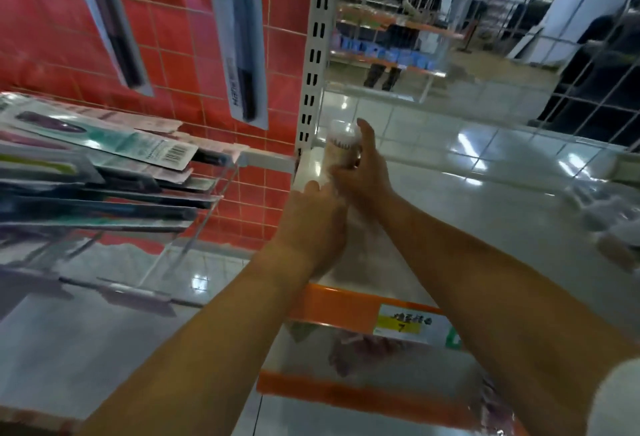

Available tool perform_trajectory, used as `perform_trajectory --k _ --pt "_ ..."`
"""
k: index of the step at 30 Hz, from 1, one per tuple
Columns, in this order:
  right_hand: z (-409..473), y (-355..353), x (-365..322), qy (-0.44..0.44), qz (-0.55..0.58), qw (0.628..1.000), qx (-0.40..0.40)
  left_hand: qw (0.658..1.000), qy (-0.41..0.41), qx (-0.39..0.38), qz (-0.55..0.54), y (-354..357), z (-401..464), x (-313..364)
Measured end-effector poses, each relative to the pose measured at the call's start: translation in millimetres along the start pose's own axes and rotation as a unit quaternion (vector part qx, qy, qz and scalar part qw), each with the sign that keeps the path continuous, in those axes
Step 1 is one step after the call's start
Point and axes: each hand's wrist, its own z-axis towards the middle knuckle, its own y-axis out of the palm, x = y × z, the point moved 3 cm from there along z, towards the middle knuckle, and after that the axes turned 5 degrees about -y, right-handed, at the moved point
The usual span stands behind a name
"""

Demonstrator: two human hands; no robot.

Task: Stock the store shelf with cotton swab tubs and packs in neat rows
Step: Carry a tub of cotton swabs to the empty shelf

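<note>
Clear plastic, cylindrical, one cotton swab tub (pixel 341 145) stands at the glossy white shelf's (pixel 450 207) back left corner, right hand (pixel 363 172) curled around it; left hand (pixel 311 224) grips something blurred.

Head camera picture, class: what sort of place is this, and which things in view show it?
Most likely a retail shop aisle. A slotted shelving upright, a yellow price label on an orange shelf edge, and carded toothbrush packs on display all point to it.
</note>
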Motion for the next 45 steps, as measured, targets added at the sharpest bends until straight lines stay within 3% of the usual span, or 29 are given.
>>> perform_trajectory --k 6,25,29,32,36,39,45 --pt "25 17 12 0.12 0.048 0.991 0.045 1.0 -0.007 0.008 0.002 2 1 5" --pt "33 26 11 0.112 -0.003 0.993 0.02 0.999 -0.007 0.005 -0.031 6 2 5" --pt "24 23 8 0.161 0.02 0.985 0.063 0.999 -0.005 0.006 -0.032 6 0 2" --pt "4 14 4 0.176 -0.032 0.983 0.041 0.998 -0.005 -0.014 -0.056 4 1 -2" --pt "-39 -10 -11 0.131 -0.12 0.984 0.0 0.997 -0.001 -0.072 -0.024 -9 1 -3" --pt "-62 -32 -25 0.082 -0.239 0.964 -0.079 0.994 -0.01 -0.108 0.027 -20 5 3" --pt "-97 -78 -40 0.015 -0.358 0.927 -0.111 0.993 0.024 -0.097 0.056 -41 6 38"
